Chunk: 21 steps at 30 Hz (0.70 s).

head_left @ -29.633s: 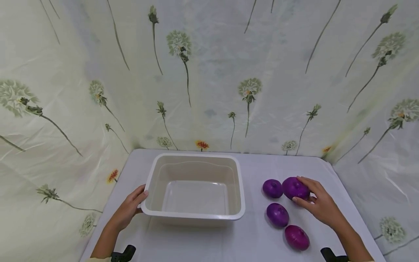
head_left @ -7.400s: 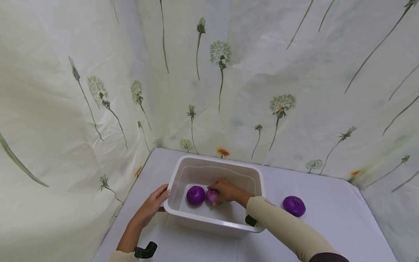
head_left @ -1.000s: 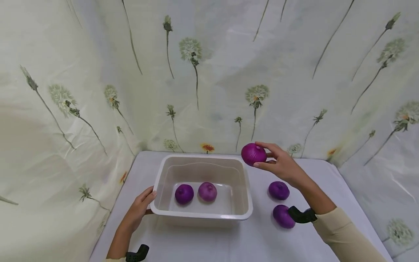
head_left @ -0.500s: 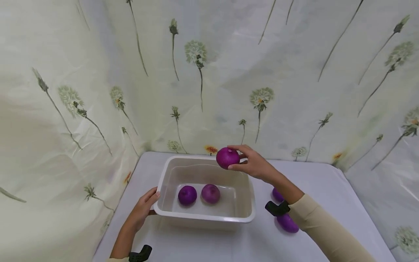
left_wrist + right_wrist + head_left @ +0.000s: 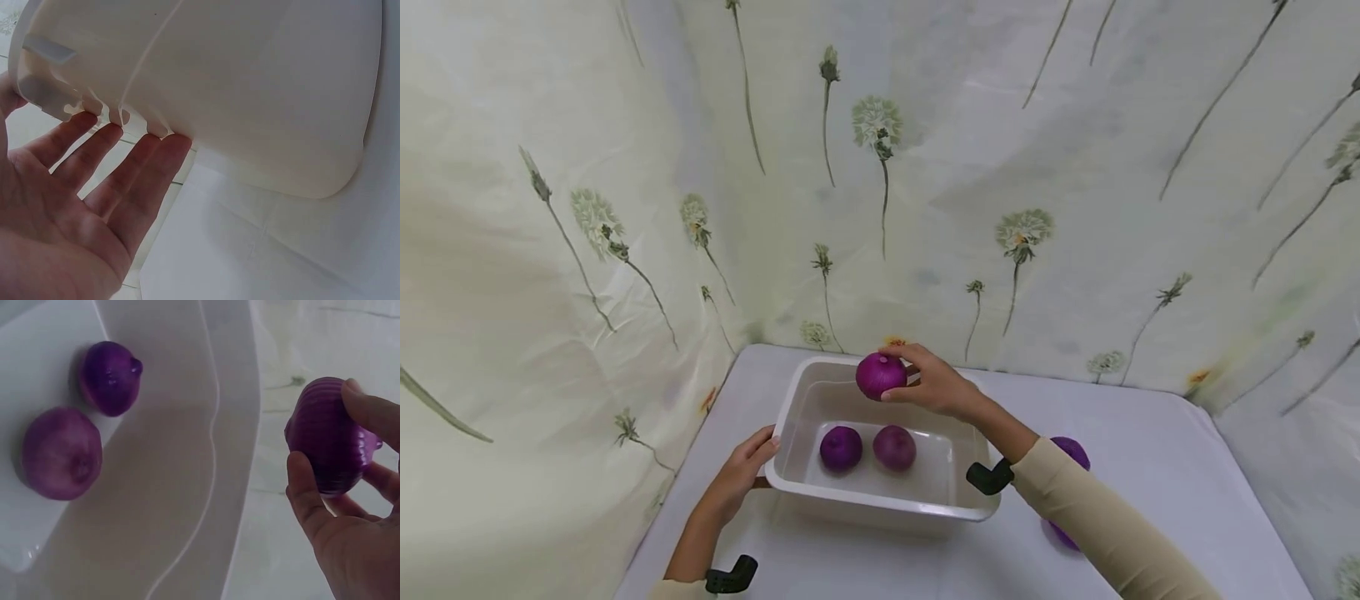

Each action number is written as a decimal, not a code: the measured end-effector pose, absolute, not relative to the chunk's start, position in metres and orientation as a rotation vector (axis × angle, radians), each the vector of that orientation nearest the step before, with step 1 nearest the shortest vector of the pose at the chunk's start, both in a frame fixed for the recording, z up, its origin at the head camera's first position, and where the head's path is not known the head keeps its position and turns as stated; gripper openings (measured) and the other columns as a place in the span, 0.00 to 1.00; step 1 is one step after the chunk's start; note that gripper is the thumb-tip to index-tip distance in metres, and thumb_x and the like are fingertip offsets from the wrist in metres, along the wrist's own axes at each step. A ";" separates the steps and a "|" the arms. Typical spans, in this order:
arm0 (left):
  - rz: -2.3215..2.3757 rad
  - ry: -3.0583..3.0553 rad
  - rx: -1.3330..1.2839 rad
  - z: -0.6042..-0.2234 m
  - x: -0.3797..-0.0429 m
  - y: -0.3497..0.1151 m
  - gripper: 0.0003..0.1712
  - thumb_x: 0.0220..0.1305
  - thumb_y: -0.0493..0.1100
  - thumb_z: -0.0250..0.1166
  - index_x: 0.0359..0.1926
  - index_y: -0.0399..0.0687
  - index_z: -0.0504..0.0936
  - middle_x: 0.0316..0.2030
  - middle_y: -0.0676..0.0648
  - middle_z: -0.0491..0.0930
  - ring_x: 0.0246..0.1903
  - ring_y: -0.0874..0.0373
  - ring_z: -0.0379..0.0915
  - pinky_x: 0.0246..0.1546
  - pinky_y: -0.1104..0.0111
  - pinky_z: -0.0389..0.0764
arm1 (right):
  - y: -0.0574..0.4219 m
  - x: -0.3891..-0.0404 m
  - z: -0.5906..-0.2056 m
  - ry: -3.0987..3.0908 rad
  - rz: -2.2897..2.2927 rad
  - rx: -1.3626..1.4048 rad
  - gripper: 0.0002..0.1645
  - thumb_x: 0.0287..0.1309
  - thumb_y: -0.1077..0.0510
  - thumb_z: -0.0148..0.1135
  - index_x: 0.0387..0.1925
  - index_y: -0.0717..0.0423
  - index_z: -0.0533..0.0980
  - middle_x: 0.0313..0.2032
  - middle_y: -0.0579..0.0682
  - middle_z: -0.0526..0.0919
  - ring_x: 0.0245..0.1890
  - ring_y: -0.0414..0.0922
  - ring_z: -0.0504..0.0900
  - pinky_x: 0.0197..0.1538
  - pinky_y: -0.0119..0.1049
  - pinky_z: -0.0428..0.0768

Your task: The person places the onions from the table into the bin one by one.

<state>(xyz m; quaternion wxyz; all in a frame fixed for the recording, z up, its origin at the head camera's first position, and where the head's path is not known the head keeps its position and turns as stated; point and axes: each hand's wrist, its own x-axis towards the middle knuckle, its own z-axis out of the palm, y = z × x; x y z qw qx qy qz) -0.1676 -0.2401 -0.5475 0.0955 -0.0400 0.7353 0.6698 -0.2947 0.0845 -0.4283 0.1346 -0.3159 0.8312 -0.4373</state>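
Over the back part of the cream plastic tub [image 5: 880, 501], my right hand [image 5: 936, 386] holds a red onion [image 5: 877, 379] between thumb and fingers. The right wrist view shows this onion's ribbed purple skin [image 5: 328, 437] just outside the rim from that angle. Two more onions lie on the tub floor: a dark purple onion [image 5: 841, 450] on the left and a paler onion [image 5: 895, 450] beside it. My left hand [image 5: 739, 477] grips the tub's left edge, thumb at the rim. Below the rim, its fingertips [image 5: 169, 147] touch the outer wall.
Right of the tub, two onions lie on the white-covered table [image 5: 1157, 467]: a far onion [image 5: 1072, 450] and a near onion [image 5: 1063, 538], both partly hidden by the right sleeve [image 5: 1097, 517]. A dandelion-patterned curtain [image 5: 955, 167] rises behind and at the sides.
My right hand has carried the onion leftward from beyond the tub's right corner to over the tub. The left hand keeps its grip. The head view has turned slightly right-to-left, shifting the scene rightward.
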 end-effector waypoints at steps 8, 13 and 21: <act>1.975 2.183 -0.133 -0.550 -0.169 -0.241 0.30 0.75 0.55 0.54 0.71 0.47 0.67 0.63 0.36 0.72 0.56 0.39 0.73 0.44 0.52 0.83 | 0.054 -0.300 -0.446 2.406 -1.183 -1.020 0.41 0.56 0.55 0.74 0.69 0.56 0.68 0.64 0.60 0.71 0.55 0.57 0.79 0.52 0.40 0.83; 1.976 2.184 -0.114 -0.549 -0.169 -0.241 0.30 0.75 0.55 0.54 0.71 0.47 0.67 0.64 0.36 0.72 0.56 0.39 0.73 0.45 0.52 0.84 | 0.040 -0.299 -0.457 2.389 -1.146 -0.995 0.41 0.56 0.54 0.74 0.69 0.53 0.69 0.63 0.59 0.70 0.56 0.53 0.75 0.52 0.39 0.82; 1.976 2.200 -0.113 -0.547 -0.168 -0.241 0.30 0.75 0.54 0.53 0.72 0.47 0.67 0.64 0.35 0.71 0.55 0.39 0.74 0.44 0.53 0.84 | 0.022 -0.300 -0.477 2.395 -1.090 -0.925 0.40 0.56 0.51 0.74 0.69 0.46 0.69 0.62 0.55 0.72 0.56 0.49 0.75 0.54 0.43 0.81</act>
